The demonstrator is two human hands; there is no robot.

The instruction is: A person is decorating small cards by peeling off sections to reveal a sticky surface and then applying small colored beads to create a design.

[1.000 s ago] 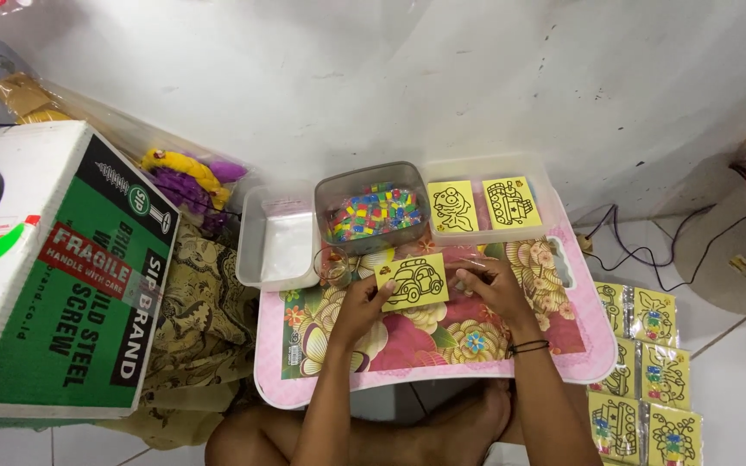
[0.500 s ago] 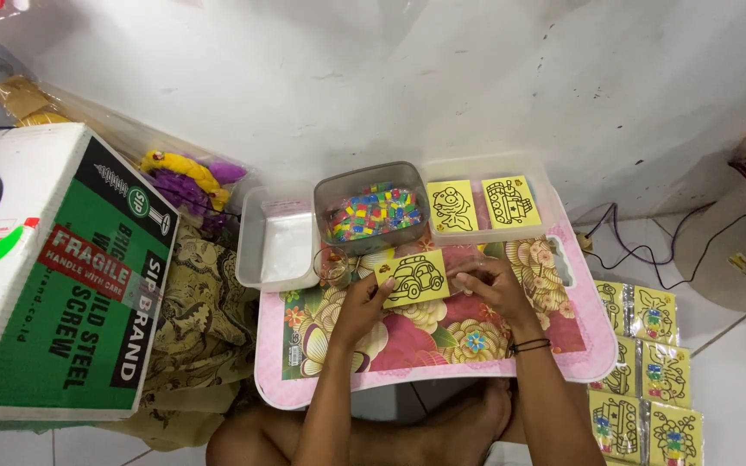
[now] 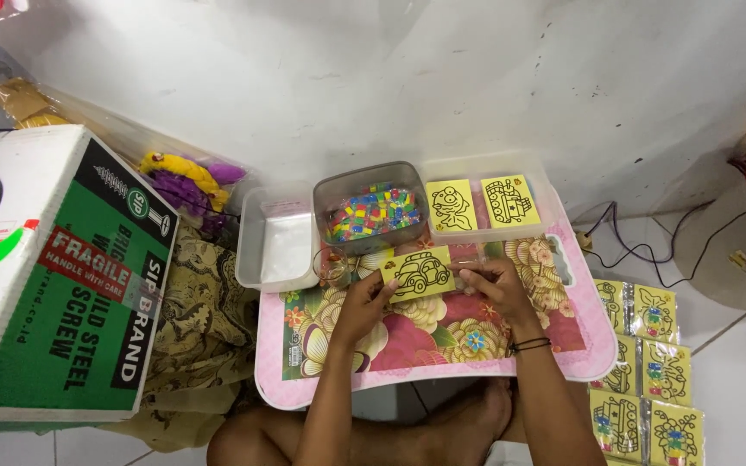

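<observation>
I hold a small yellow card with a black car outline (image 3: 418,273) between both hands, just above a pink lap tray with a flower print (image 3: 442,345). My left hand (image 3: 364,302) pinches the card's left edge. My right hand (image 3: 489,285) grips its right edge, a dark band on that wrist. Right behind the card stands a grey tub of small colourful pieces (image 3: 371,210).
A clear tray (image 3: 485,204) at the back holds two more yellow outline cards. An empty white tub (image 3: 276,242) sits left of the grey one. A big green and white cardboard box (image 3: 53,276) stands at left. Several finished coloured cards (image 3: 645,362) lie on the floor at right.
The card has shifted slightly up and tilted between my hands; otherwise the scene is the same.
</observation>
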